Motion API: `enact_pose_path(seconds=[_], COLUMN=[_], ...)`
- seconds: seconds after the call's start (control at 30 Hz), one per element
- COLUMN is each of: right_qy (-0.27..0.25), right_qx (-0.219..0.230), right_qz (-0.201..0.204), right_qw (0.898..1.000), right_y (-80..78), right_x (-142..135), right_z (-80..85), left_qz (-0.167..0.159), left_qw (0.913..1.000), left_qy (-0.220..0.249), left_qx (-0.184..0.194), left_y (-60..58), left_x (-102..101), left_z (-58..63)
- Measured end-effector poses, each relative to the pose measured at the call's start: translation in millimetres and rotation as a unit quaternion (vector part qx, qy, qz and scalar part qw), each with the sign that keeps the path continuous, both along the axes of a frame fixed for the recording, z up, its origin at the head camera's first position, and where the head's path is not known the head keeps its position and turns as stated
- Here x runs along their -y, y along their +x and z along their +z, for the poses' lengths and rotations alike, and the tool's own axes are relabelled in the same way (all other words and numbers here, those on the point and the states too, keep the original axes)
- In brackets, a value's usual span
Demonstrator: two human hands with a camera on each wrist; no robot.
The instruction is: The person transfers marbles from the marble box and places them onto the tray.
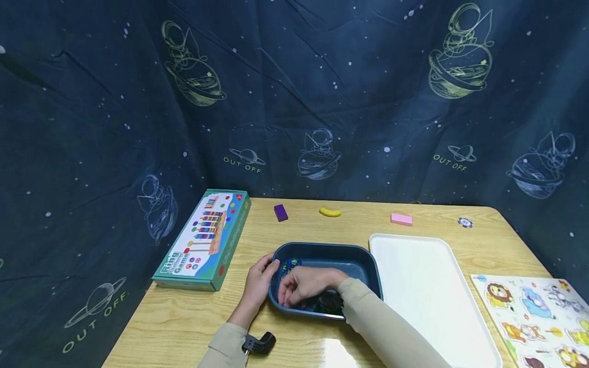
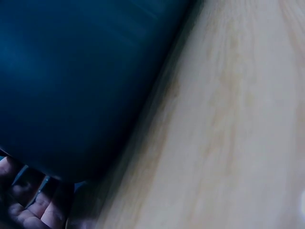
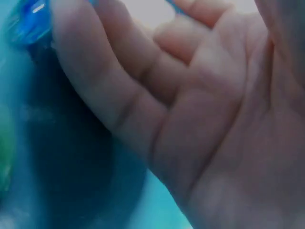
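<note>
Blue and green glass beads (image 1: 291,263) lie in the left end of a dark blue basin (image 1: 349,255). My left hand (image 1: 258,284) grips the basin's left side, thumb at the rim. In the left wrist view, its curled fingers (image 2: 38,202) show beside the basin's outer wall (image 2: 86,90). My right hand (image 1: 306,284) reaches down inside the basin with bent, relaxed fingers. Close up in the right wrist view, a fingertip of the right hand (image 3: 176,100) is right at a blue glass bead (image 3: 35,21). A blurred green bead (image 3: 5,148) lies farther down.
Right of the basin is a white tray (image 1: 423,286), then an animal picture board (image 1: 536,319). A ring game box (image 1: 202,240) lies left. Along the back are a purple block (image 1: 280,212), yellow banana-shaped piece (image 1: 330,212), pink block (image 1: 401,219) and poker chip (image 1: 465,222).
</note>
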State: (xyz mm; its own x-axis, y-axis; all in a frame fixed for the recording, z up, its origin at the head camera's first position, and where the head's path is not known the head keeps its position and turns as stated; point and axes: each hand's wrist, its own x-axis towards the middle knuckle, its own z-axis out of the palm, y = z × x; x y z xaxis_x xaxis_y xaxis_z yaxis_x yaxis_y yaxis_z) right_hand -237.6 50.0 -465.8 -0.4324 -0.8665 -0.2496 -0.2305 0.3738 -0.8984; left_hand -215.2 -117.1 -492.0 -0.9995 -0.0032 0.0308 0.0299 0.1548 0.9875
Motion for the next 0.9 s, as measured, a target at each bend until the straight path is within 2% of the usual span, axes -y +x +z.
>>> enact_pose_path(seconds=[0.07, 0.2, 0.37, 0.53, 0.67, 0.8, 0.9], right_qy=[-0.007, -0.029, -0.058, -0.069, -0.075, -0.081, -0.079], right_qx=[-0.032, -0.088, -0.156, -0.207, -0.235, -0.227, -0.215], right_qz=[-0.010, -0.053, -0.112, -0.183, -0.258, -0.327, -0.365], right_qw=[0.999, 0.994, 0.980, 0.959, 0.934, 0.914, 0.902], right_y=[-1.3, -4.4, -4.0, 2.9, 9.8, 18.6, 28.6], right_x=[-2, -9, -22, -44, -67, -91, -107], right_z=[2.9, 12.7, 31.5, 52.5, 62.2, 67.7, 73.9], left_qz=[0.004, 0.012, 0.019, 0.009, 0.003, 0.005, 0.003], left_qw=[1.0000, 0.9999, 0.9998, 0.9996, 0.9995, 0.9995, 0.9996], left_qy=[-0.003, -0.006, -0.003, 0.007, 0.007, -0.004, -0.001], left_qx=[0.000, -0.006, 0.008, 0.026, 0.030, 0.030, 0.028], left_y=[-3.1, -3.6, -2.9, -1.1, 6.9, 14.5, 12.5], left_x=[0, -1, 1, 2, 0, -3, -4], left_z=[-6.7, -11.0, -12.2, -8.5, 5.3, 19.4, 15.7])
